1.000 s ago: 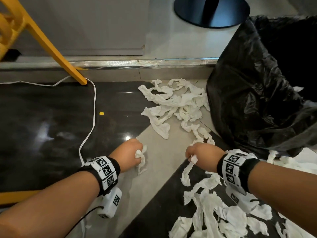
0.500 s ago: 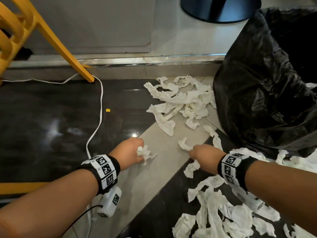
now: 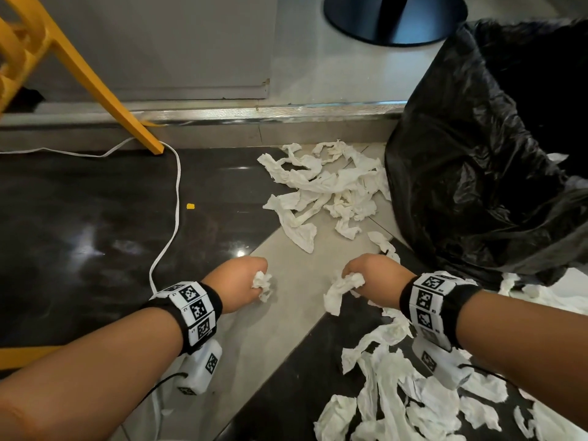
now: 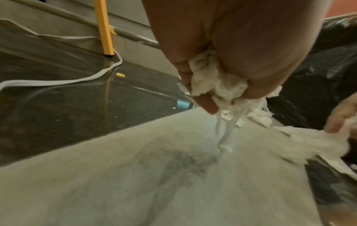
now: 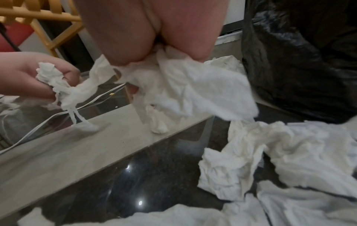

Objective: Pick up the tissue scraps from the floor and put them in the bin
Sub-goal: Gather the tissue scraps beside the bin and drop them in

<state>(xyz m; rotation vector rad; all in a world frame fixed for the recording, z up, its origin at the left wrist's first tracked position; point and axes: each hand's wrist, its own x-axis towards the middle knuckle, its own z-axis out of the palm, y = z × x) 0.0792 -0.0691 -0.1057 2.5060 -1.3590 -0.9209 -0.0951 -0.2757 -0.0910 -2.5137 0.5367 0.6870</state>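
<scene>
My left hand (image 3: 245, 281) grips a crumpled wad of white tissue (image 3: 262, 281) low over the grey floor strip; in the left wrist view the wad (image 4: 216, 82) bulges from the curled fingers and thin strands hang to the floor. My right hand (image 3: 372, 275) holds a larger bunch of tissue (image 3: 340, 291), which hangs as a wide sheet (image 5: 193, 90) in the right wrist view. A heap of tissue scraps (image 3: 324, 189) lies ahead beside the bin's black bag (image 3: 477, 154). More scraps (image 3: 397, 386) cover the dark floor under my right forearm.
A white cable (image 3: 173, 202) runs across the dark floor on the left, past a yellow chair leg (image 3: 105, 93). A metal threshold strip (image 3: 254, 114) crosses ahead. A black round table base (image 3: 394, 17) stands at the far top. A small yellow chip (image 3: 190, 205) lies near the cable.
Both hands have gathered the tissue tighter into their fists. The right hand has lifted its strip off the floor and holds more of it.
</scene>
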